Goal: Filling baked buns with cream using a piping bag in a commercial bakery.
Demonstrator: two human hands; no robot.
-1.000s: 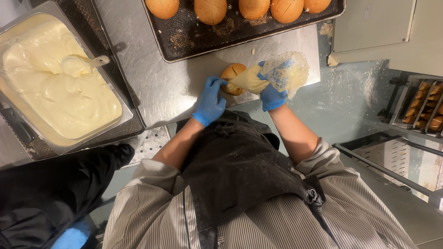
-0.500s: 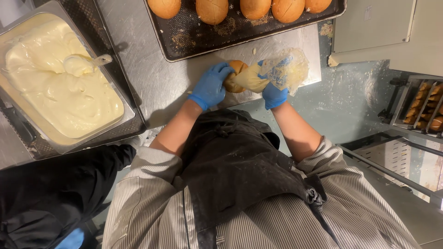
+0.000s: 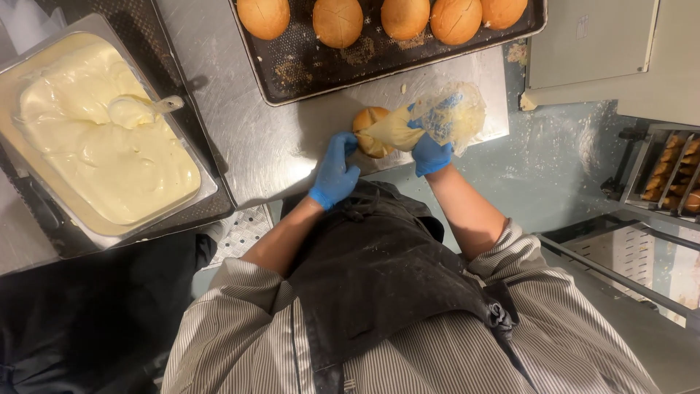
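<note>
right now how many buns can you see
5: four in a row on the tray, at, plus one in the left hand at. A fifth tray bun makes 6; more may sit off-frame.

we see a brushed metal table (image 3: pixel 277 146), dull grey and scuffed. at twelve o'clock the dark baking tray (image 3: pixel 306 73) looks matt and crumb-speckled, its buns (image 3: pixel 337 20) smooth and golden. at nine o'clock the clear plastic tub (image 3: pixel 208 186) holds glossy pale cream (image 3: pixel 95 160). both hands wear matt blue rubbery gloves: left hand (image 3: pixel 334 174), right hand (image 3: pixel 430 152). the piping bag (image 3: pixel 437 120) is crinkled clear plastic. the apron (image 3: pixel 379 277) is dark cloth.
</note>
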